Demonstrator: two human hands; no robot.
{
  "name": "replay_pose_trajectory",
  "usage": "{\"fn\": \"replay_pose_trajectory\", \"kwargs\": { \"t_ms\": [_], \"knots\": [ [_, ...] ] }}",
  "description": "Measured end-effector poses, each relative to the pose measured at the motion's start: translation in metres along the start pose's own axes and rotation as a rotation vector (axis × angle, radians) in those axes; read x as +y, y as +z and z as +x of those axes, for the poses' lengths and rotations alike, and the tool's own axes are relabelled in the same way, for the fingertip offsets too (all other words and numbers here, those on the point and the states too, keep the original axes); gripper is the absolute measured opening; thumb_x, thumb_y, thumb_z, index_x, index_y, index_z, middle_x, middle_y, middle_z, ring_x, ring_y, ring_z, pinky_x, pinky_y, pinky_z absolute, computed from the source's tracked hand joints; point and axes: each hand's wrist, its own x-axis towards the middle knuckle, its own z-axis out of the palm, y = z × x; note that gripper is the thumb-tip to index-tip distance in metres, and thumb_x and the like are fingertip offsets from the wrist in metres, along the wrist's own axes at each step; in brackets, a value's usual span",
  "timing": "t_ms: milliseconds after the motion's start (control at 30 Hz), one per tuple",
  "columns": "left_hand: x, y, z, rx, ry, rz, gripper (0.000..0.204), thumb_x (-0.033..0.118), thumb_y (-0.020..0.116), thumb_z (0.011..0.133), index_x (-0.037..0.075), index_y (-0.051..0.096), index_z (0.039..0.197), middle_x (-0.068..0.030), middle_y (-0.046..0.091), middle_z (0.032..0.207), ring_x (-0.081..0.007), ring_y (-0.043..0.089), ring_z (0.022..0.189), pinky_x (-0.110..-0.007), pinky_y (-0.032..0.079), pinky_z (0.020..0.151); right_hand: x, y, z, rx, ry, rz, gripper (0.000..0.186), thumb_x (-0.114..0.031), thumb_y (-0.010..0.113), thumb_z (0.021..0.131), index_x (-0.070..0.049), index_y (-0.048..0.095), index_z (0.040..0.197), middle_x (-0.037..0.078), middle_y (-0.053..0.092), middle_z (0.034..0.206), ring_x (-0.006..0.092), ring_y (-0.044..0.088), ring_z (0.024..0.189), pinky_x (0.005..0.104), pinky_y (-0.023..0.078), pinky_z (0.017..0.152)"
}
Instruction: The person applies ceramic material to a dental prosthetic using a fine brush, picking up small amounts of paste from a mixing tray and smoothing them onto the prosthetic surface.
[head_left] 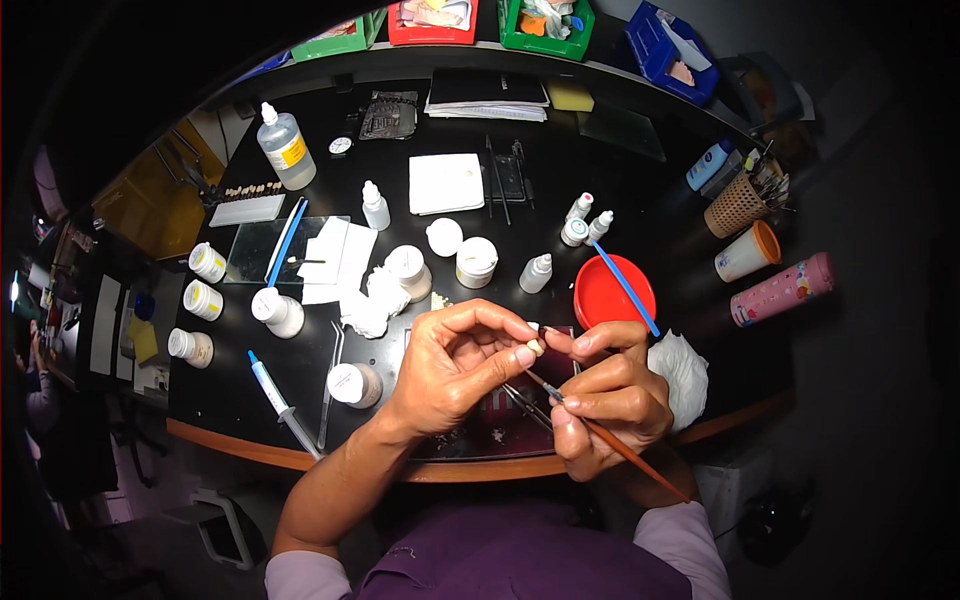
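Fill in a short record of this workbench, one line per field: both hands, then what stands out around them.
Left hand: pinching a small pale piece
Right hand: holding a thin brown-handled tool
Red bowl: right of centre, a blue stick across its rim
Large bottle: upright, far left, yellow label
Syringe: lying at front left
Back row: red bin between two green bins

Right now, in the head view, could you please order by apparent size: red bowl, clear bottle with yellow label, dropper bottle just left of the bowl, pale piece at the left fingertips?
Largest to smallest:
1. red bowl
2. clear bottle
3. dropper bottle
4. pale piece, partly covered by the left hand
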Motion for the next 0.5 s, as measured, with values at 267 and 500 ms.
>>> {"fn": "replay_pose_trajectory", "kwargs": {
  "t_ms": [267,500],
  "knots": [
    [0.0006,0.0000,-0.0008,-0.005,0.018,0.044,0.016,-0.009,0.068,0.089,-0.006,0.065,0.104,-0.0119,0.067,0.103,-0.0149,0.067,0.098,-0.028,0.055,0.089,0.0064,-0.0006,-0.0018,0.050,0.003,0.034,0.026,0.011,0.063,0.074,-0.002,0.055,0.094,0.010,0.060,0.085,0.0293,0.058,0.101,0.0415,0.066,0.081],
    [-0.0011,-0.0008,0.0001,-0.021,0.032,0.016,0.016,-0.009,0.068,0.088,-0.006,0.065,0.104,-0.0120,0.067,0.103,-0.0148,0.066,0.099,-0.028,0.055,0.090,0.0074,-0.0006,-0.0023,0.056,0.017,0.018,0.026,0.012,0.063,0.073,-0.001,0.055,0.093,0.010,0.060,0.084,0.0287,0.059,0.100,0.0407,0.067,0.079]
  ]
}}
